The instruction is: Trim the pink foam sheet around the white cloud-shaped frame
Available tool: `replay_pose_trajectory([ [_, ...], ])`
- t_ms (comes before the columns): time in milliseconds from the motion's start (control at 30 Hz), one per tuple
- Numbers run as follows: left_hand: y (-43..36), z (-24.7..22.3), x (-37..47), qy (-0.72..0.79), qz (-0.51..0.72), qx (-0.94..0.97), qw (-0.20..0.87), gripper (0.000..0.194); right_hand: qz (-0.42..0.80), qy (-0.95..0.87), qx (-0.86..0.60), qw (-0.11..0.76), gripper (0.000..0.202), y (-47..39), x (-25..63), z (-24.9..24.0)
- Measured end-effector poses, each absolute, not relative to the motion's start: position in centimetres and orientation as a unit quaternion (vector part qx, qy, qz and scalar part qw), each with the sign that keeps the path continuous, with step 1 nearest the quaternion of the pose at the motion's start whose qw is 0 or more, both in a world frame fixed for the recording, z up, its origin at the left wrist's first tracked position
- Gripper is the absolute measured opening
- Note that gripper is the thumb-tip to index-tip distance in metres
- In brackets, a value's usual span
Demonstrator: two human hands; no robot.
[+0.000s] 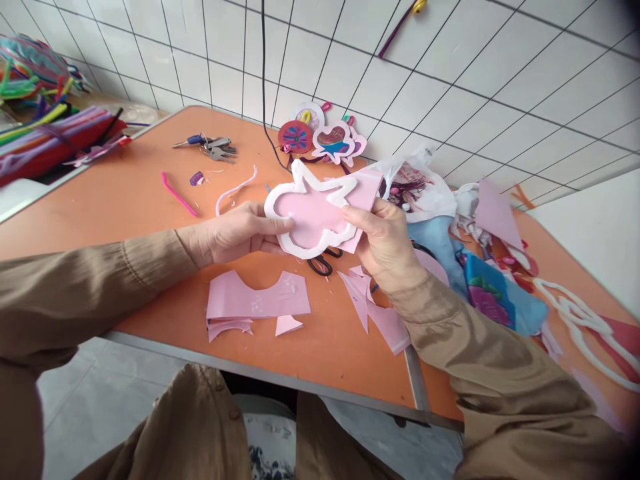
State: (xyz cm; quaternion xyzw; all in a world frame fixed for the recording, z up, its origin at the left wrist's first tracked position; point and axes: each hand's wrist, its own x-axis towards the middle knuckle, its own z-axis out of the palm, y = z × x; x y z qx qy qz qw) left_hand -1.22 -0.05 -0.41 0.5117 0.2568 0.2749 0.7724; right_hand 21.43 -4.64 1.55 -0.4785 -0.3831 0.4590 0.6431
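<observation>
Between both hands, above the orange table, is a white foam outline frame (311, 251) with a pointed, lobed shape, lying against a sheet of pink paper (367, 190). My left hand (245, 232) pinches the frame's left side, thumb on top and fingers beneath. At the right side, my right hand (387, 237) grips frame and paper together, its thumb on the frame's edge. Pink shows through the frame's opening, and the paper sticks out past it on the right. Black scissor handles (321, 265) show partly on the table below the frame; the blades are hidden.
Cut pink paper scraps (257, 297) lie near the front edge. Keys (217, 148), a pink pipe cleaner (179, 195) and finished ornaments (334, 141) are farther back. A plastic bag (430, 190) and a blue pouch (487, 287) crowd the right; colourful pipe cleaners (55, 137) fill the far left.
</observation>
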Motion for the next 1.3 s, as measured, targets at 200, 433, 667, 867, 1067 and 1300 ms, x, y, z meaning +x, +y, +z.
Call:
replay_pose_trajectory([
  [200, 0.6, 0.3, -1.1, 0.281, 0.318, 0.490, 0.761, 0.047, 0.463, -0.398, -0.469, 0.639, 0.025, -4.3, 22.0, 1.2],
  [433, 0.6, 0.2, -0.7, 0.295, 0.325, 0.487, 0.755, 0.068, 0.462, -0.397, -0.467, 0.641, 0.026, -3.9, 22.7, 0.3],
  [667, 0.5, 0.0, -0.7, 0.267, 0.332, 0.482, 0.765, 0.064, 0.471, -0.378, -0.470, 0.644, 0.024, -4.0, 22.3, 0.4],
  [867, 0.6, -0.1, -1.5, 0.248, 0.295, 0.478, 0.789, 0.043, 0.462, -0.392, -0.474, 0.639, 0.025, -4.2, 22.0, 0.4],
  [1067, 0.9, -0.4, -1.6, 0.251, 0.269, 0.518, 0.772, 0.041, 0.444, -0.457, -0.478, 0.605, 0.028, -4.5, 22.2, 0.2],
  [1300, 0.5, 0.2, -1.7, 0.293, 0.300, 0.581, 0.698, 0.043, 0.441, -0.463, -0.491, 0.591, 0.028, -4.9, 21.9, 0.1],
])
